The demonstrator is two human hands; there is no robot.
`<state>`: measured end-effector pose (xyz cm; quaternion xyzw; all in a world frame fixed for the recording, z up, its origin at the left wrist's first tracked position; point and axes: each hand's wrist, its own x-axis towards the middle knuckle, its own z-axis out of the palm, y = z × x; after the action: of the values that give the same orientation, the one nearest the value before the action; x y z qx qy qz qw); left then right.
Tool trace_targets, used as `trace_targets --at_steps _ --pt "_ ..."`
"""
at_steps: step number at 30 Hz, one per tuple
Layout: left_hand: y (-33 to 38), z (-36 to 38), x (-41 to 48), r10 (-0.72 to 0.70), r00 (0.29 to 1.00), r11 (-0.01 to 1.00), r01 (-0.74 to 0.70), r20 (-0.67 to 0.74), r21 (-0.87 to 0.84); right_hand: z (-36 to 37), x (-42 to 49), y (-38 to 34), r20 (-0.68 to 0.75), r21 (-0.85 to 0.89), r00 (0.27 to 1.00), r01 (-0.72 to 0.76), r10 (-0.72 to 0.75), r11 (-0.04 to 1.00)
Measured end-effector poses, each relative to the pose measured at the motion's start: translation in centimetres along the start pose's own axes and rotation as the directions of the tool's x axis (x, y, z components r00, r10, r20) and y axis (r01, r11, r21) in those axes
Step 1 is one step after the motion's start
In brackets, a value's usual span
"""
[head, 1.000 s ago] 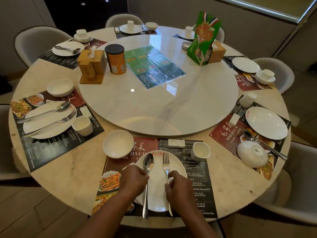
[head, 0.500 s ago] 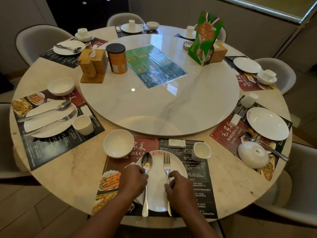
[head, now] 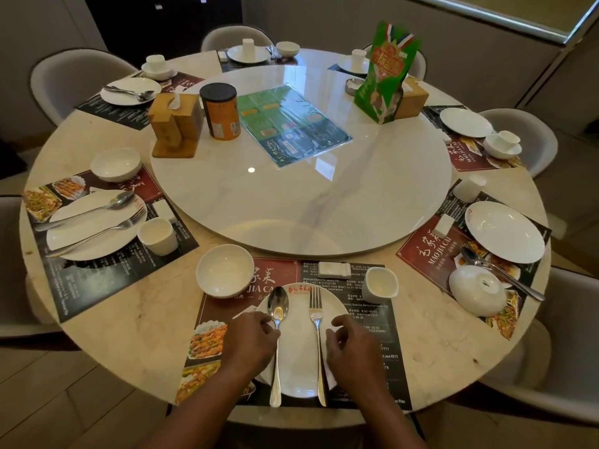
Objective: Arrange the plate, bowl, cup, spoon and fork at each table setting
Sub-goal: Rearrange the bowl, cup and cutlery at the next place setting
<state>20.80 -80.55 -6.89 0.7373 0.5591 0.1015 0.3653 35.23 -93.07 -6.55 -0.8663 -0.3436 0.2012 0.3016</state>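
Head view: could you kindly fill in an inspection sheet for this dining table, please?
Surface: round marble table with lazy Susan.
Job's things: near plate carries spoon and fork side by side; bowl beyond-left, cup beyond-right; right setting has an upturned bowl.
Clutter: orange canister, tissue holder, menu, green pouch on the lazy Susan.
Hands: left hand at spoon handle, right hand beside fork; grip unclear.
Cables: nothing seen.
Surroundings: grey chairs.

head cam | faces forward-down (wide-angle) | close over round table [head: 129, 335] near edge
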Motion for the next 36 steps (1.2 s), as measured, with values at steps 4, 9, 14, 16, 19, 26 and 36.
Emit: trace_targets --at_steps 4,9,14,16,19,26,36 --pt "-1.0 -1.5 -0.5 -0.007 0.993 1.0 0.004 -0.116 -0.03 -1.5 0.3 1.4 -0.112 -0.046 0.993 -0.049 0.043 0.998" --pt "-2.8 -2.5 -1.3 0.001 0.996 0.999 -0.004 -0.087 -0.037 -2.0 -0.4 2.5 -0.004 0.005 0.99 -0.14 0.14 0.99" --pt "-3.0 -2.4 -1.4 0.001 0.999 0.999 -0.002 -0.036 -0.041 -1.9 -1.0 3.0 0.025 0.085 0.982 -0.19 0.188 0.978" --pt "-3.0 -2.4 -1.4 0.007 0.999 0.999 -0.009 -0.039 -0.036 -1.9 -1.1 3.1 0.037 0.095 0.979 -0.204 0.201 0.974" --pt "-3.0 -2.5 -1.3 0.004 0.999 0.999 -0.005 -0.034 -0.039 -1.9 -1.2 3.1 0.053 0.109 0.973 -0.229 0.225 0.967" --pt "-3.0 -2.4 -1.4 -0.018 0.999 0.999 0.017 -0.045 -0.037 -1.9 -1.0 3.2 0.071 0.146 0.967 -0.255 0.247 0.956" --pt "-2.7 -2.3 -1.2 -0.038 0.997 0.999 0.037 -0.067 -0.019 -2.3 -0.4 3.2 0.084 0.123 0.974 -0.219 0.21 0.968"
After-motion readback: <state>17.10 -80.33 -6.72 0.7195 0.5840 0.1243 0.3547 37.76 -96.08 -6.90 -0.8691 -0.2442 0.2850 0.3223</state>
